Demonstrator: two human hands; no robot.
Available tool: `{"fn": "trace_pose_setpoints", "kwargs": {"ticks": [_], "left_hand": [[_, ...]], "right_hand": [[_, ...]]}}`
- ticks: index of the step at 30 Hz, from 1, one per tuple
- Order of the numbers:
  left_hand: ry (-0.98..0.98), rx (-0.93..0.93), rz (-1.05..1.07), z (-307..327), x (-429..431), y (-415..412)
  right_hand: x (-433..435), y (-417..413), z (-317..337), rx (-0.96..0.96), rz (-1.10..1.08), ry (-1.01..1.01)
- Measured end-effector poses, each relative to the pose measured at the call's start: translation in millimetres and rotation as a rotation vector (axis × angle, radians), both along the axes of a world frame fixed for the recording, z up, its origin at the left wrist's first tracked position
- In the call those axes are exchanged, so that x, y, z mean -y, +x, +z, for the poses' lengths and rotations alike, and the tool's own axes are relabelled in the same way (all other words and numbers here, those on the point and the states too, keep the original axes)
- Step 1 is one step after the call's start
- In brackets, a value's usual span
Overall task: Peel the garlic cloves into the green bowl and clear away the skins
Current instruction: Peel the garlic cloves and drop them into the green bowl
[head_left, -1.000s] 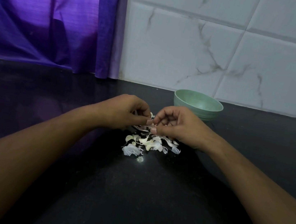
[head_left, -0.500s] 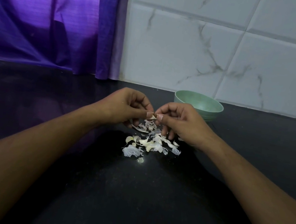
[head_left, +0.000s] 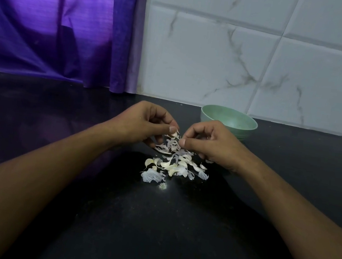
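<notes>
A glossy purple curtain (head_left: pixel 49 22) is hanging at the far left, its hem reaching down to the black stone table (head_left: pixel 151 235). The left forearm is stretching in from the lower left corner, and the left hand (head_left: pixel 142 123) is hovering just above the table. Its fingers (head_left: pixel 172 129) are curling inward, with thumb and forefinger pinching a small pale garlic clove (head_left: pixel 174 133) that has thin shreds of skin trailing from it.

Directly beneath and in front of the two hands, a loose heap of white papery skins and pale cloves (head_left: pixel 174 164) is lying on the table, spreading toward the person.

The right hand (head_left: pixel 209 145) is facing the left one, just beside the pinched clove. Its fingers (head_left: pixel 182 141) are curling too, the thumb tip pressing against the forefinger; whether a shred of skin is caught between them I cannot tell.

Behind the right hand, a round pale green bowl (head_left: pixel 232 120) is sitting upright on the table near the white marble-veined tiled wall (head_left: pixel 261 65). The hand is hiding its near rim, and what is lying inside cannot be made out.
</notes>
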State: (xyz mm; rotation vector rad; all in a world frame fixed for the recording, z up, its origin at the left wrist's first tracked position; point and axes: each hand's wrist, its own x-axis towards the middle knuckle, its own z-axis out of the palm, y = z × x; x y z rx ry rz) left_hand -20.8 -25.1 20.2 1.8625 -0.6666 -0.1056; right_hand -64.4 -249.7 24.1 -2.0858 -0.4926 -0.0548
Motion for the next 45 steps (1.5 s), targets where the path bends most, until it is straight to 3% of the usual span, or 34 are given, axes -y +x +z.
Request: {"fn": "trace_pose_setpoints", "kwargs": {"ticks": [12, 28, 36, 45], "left_hand": [[-0.054, 0.061, 0.005, 1, 2, -4], [-0.065, 0.054, 0.039, 4, 3, -8], [-0.115, -0.001, 0.044, 4, 4, -7], [-0.111, -0.156, 0.066, 1, 8, -10]], "right_hand": [[-7, 6, -9, -0.039, -0.051, 0.213], [-10, 6, -13, -0.028, -0.032, 0.353], [-9, 4, -9, -0.078, -0.057, 0.325], [-11, 5, -10, -0.078, -0.025, 0.448]]}}
